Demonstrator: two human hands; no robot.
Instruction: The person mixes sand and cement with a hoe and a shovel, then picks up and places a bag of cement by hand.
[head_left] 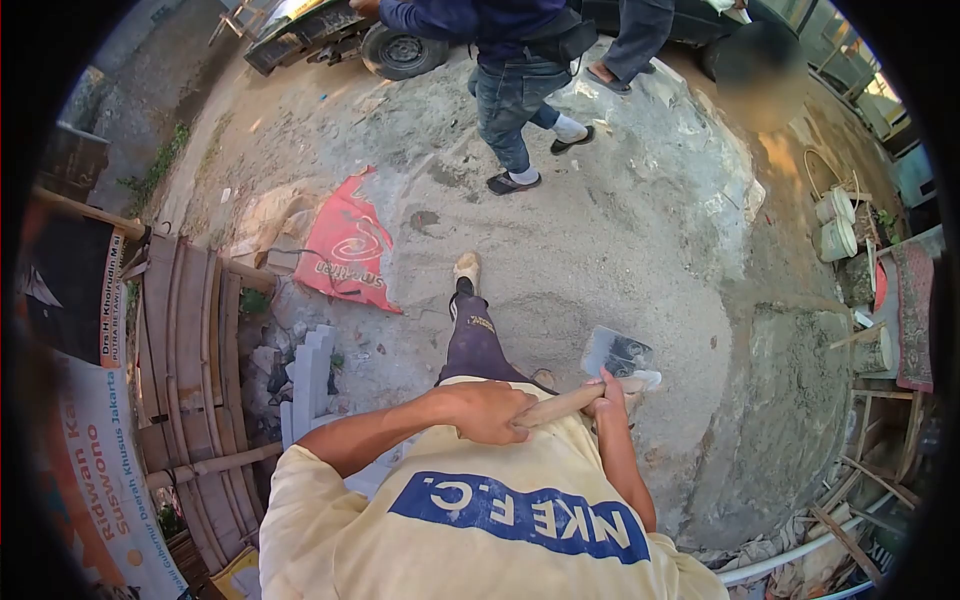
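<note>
My left hand (487,411) is closed around the near end of a wooden handle (566,403), in front of my yellow shirt. My right hand (606,391) grips the same handle further along, close to the tool's head. The handle carries a grey metal blade (617,352), like a hoe's, which hangs over a mound of grey sand (640,250). My leg in dark trousers and a pale shoe (466,270) steps forward onto the edge of the sand.
A person in jeans (512,95) walks at the far side of the sand, near a second person's legs and a vehicle wheel (402,50). A red banner (348,250) lies on the ground left. Wooden planks (190,350) are stacked left; white buckets (836,225) stand right.
</note>
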